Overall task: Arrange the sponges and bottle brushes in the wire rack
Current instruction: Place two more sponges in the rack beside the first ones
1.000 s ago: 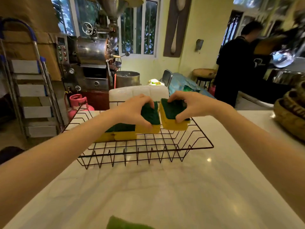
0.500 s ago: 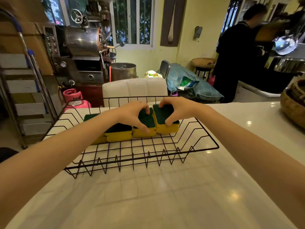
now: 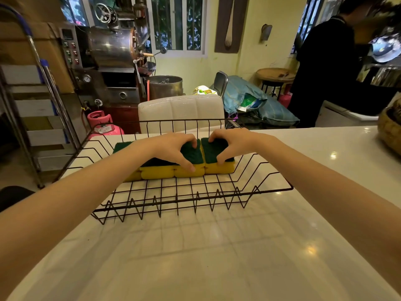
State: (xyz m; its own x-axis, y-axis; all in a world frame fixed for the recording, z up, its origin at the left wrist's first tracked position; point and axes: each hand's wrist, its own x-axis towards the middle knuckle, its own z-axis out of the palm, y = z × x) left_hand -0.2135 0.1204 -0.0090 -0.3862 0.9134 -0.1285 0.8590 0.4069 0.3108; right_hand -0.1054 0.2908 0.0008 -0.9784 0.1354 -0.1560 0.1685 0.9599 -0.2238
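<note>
A black wire rack (image 3: 191,198) stands on the white counter. Inside it, several yellow sponges with dark green scrub tops lie side by side in a row. My left hand (image 3: 173,148) grips one sponge (image 3: 191,168) in the middle of the row, thumb on its yellow front and fingers over the far edge. My right hand (image 3: 232,144) grips the rightmost sponge (image 3: 221,167) the same way; the two sponges touch. Two more sponges (image 3: 156,171) lie to the left, partly hidden by my left forearm. No bottle brush shows.
The white marble counter (image 3: 195,257) stretches toward me. A woven basket (image 3: 390,129) sits at the counter's right edge. Beyond the counter are a white padded chair (image 3: 180,109), a pink gas cylinder (image 3: 102,124), a metal machine and a person in black (image 3: 321,68).
Both hands have lowered their sponges into the rack and pushed them together into the row. The camera view tilted up; the green sponge seen at the bottom edge earlier is out of view.
</note>
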